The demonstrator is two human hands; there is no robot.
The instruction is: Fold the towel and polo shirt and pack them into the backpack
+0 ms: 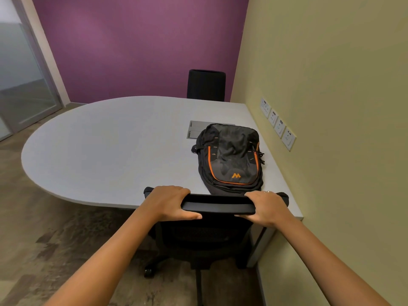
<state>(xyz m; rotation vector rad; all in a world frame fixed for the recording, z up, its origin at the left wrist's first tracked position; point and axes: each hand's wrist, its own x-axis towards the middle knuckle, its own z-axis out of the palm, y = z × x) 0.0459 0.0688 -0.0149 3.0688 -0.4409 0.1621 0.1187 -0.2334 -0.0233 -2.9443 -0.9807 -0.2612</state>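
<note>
A black and grey backpack (230,157) with orange trim lies flat on the grey table (106,151), near its right side, zipped. My left hand (170,203) grips the left end of the top of a black office chair's backrest (217,205). My right hand (267,207) grips the right end of the same backrest, a ring on one finger. The chair stands at the table's near edge, just in front of the backpack. No towel or polo shirt is in view.
A metal cable hatch (195,129) is set in the table behind the backpack. A second black chair (206,85) stands at the far side. Wall sockets (278,123) line the yellow wall on the right. A glass partition (19,85) is on the left.
</note>
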